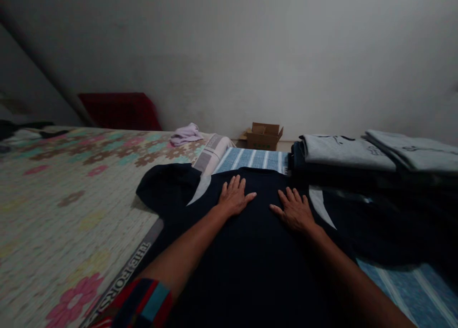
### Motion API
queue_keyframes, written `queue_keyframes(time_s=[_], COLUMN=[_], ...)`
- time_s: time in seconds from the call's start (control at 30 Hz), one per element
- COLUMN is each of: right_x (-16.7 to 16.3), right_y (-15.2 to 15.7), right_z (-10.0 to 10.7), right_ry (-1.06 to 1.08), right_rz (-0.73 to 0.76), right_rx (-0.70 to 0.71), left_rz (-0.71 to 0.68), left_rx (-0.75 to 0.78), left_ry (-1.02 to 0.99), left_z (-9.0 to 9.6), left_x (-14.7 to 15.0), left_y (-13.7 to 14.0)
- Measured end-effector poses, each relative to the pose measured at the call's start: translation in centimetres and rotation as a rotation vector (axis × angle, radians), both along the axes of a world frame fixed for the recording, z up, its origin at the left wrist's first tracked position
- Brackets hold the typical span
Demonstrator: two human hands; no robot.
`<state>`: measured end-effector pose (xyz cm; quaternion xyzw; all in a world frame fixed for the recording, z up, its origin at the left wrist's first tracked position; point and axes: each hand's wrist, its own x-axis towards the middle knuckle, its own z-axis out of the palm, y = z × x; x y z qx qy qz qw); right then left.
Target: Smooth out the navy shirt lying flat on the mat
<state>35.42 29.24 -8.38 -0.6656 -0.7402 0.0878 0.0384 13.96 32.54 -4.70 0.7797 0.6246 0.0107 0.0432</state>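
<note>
Hands flat, fingers spread, gripping nothing: left hand (234, 195) and right hand (294, 208) pressed side by side, slightly apart, on upper chest of dark navy T-shirt (250, 261). Shirt spread on blue striped sheet (250, 158) beside floral mattress (71, 194). Likely light, limp, wrinkle-prone; best pinched at shoulders or hem. Folded grey shirts (343, 151) stacked right.
</note>
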Motion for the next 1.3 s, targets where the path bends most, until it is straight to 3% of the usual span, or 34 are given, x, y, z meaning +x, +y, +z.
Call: queue_keyframes(time_s=[0.17, 0.4, 0.6, 0.77, 0.9, 1.07, 1.3], right_x=[0.1, 0.7, 2.2, 3.3, 2.9, 1.4, 2.3], right_y=[-0.1, -0.1, -2.2, -3.3, -3.9, -6.9, -8.9], right_z=[0.1, 1.1, 0.7, 0.0, 0.7, 1.2, 0.5], right_ry=[0.005, 0.007, -0.033, -0.035, -0.058, -0.031, 0.003], right_rz=[0.002, 0.009, -0.005, -0.039, -0.035, 0.066, 0.013], right_rx=[0.003, -0.057, 0.068, -0.009, 0.003, 0.079, -0.035], left_rz=[0.088, 0.17, 0.068, 0.02, 0.045, -0.008, -0.017], left_rx=[-0.066, -0.098, -0.105, -0.086, -0.074, -0.057, -0.119], left_ry=[0.067, 0.087, 0.022, 0.04, 0.064, 0.05, 0.043], left_z=[-0.1, 0.2, 0.7, -0.5, -0.2, 0.2, -0.4], left_x=[-2.7, -3.3, -2.3, -2.7, -2.3, -1.4, -2.0], left_y=[-3.5, -3.6, -7.6, -9.0, -9.2, -11.7, -13.0])
